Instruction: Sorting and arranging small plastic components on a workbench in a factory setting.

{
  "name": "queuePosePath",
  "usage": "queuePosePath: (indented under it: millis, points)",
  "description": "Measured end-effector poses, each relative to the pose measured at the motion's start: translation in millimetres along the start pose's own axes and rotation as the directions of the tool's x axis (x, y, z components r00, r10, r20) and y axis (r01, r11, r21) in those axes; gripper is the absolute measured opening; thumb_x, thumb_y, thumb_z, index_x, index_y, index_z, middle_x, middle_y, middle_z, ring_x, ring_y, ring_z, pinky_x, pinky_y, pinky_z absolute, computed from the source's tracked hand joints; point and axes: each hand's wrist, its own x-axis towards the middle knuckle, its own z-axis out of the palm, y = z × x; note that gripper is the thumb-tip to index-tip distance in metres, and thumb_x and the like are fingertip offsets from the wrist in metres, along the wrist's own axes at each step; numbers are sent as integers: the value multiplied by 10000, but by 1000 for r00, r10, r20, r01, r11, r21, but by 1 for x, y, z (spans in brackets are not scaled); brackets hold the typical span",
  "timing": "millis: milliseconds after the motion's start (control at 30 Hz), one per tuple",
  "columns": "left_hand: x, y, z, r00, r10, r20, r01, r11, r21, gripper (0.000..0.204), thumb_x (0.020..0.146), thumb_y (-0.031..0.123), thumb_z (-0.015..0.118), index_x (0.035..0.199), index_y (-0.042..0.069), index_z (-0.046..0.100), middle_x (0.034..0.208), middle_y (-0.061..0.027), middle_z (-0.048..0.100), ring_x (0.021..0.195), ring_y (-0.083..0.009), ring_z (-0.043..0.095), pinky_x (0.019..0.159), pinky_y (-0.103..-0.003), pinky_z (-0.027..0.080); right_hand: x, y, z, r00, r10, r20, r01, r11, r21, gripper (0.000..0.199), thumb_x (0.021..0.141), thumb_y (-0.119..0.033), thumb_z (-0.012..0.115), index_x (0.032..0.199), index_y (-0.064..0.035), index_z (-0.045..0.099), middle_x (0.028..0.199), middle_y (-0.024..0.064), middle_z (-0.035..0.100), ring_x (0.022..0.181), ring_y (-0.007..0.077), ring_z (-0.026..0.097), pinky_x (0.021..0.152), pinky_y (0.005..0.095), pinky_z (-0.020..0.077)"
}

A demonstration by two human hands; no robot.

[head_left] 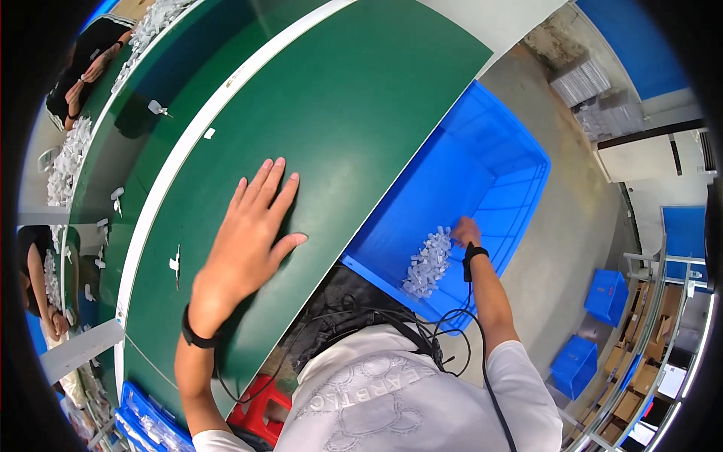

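Note:
My left hand (pixel 252 230) lies flat on the green tabletop (pixel 361 98), fingers stretched out and thumb apart, with nothing under it that I can see. My right hand (pixel 466 231) reaches down into a large blue bin (pixel 520 188) beside the table. Its fingers are curled at the edge of a pile of small clear-white plastic pieces (pixel 428 264); what they hold, if anything, is hidden. A thin white piece with a metal-looking pin (pixel 175 265) lies on the table left of my left hand. Farther up rests a small white scrap (pixel 209 134).
Beyond a white divider rail (pixel 162 177), a lower green strip carries several scattered white pieces (pixel 117 197). Two other people's hands (pixel 94 71) work at the far left. Black cables (pixel 467 331) hang near my right arm. A red stool (pixel 260 410) stands under the table edge; blue crates (pixel 574 367) sit right.

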Motion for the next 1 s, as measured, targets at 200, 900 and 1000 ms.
queuePosePath:
  millis: [200, 900, 1000]
  points:
    - [0, 9, 8, 999, -30, -26, 32, 996, 88, 725, 886, 322, 658, 1496, 70, 357, 1575, -155, 287, 1457, -341, 266, 1170, -521, 252, -13, 7, 22, 985, 43, -170, -31, 997, 75, 286, 840, -282, 686, 878, 0, 711, 743, 104, 730, 601, 196, 710, 560, 326, 568]
    - [4, 9, 6, 999, -36, -15, 38, 996, 78, 733, 883, 308, 662, 1501, 71, 347, 1577, -156, 280, 1458, -345, 260, 1170, -523, 251, 18, 20, 1, 968, 159, 196, -235, 850, 472, 106, 825, -88, 680, 818, 7, 728, 752, 95, 725, 609, 154, 702, 494, 306, 564]
    - [-3, 8, 5, 998, -60, -27, 62, 995, 83, 712, 877, 294, 673, 1478, 52, 377, 1559, -170, 308, 1446, -352, 282, 1165, -522, 263, -7, -8, -28, 973, -15, 231, -150, 722, 675, 106, 845, -79, 681, 885, 12, 719, 797, 87, 730, 619, 140, 683, 523, 306, 547]
